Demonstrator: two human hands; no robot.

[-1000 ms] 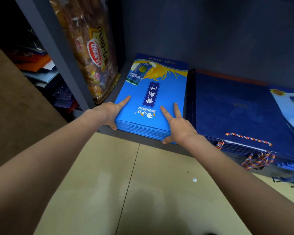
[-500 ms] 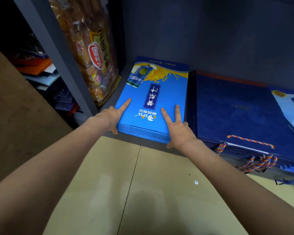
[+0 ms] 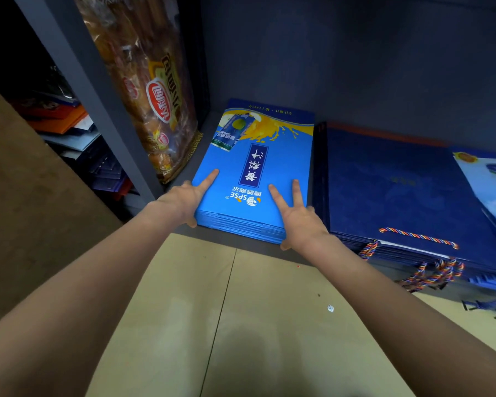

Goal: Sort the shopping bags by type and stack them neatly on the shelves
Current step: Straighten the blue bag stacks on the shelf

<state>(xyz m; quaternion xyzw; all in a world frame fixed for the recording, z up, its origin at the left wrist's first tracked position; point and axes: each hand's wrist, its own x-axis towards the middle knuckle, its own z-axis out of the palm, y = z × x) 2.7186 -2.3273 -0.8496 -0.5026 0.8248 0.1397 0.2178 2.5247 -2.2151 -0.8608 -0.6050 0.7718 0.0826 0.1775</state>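
Light-blue bag stack [image 3: 249, 179] judged stiff, slippery (glossy card); best squared at its front corners, where left hand [image 3: 184, 200] and right hand [image 3: 298, 222] are pressed, fingers spread.

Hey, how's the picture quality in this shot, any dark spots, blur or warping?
Head view: the shelf's back wall is dim; the light blue bag stack under both hands is bright and sharp; the snack bag looks smeared; the shelf post leans from wide-angle distortion; the dark blue bags blur at the right edge.
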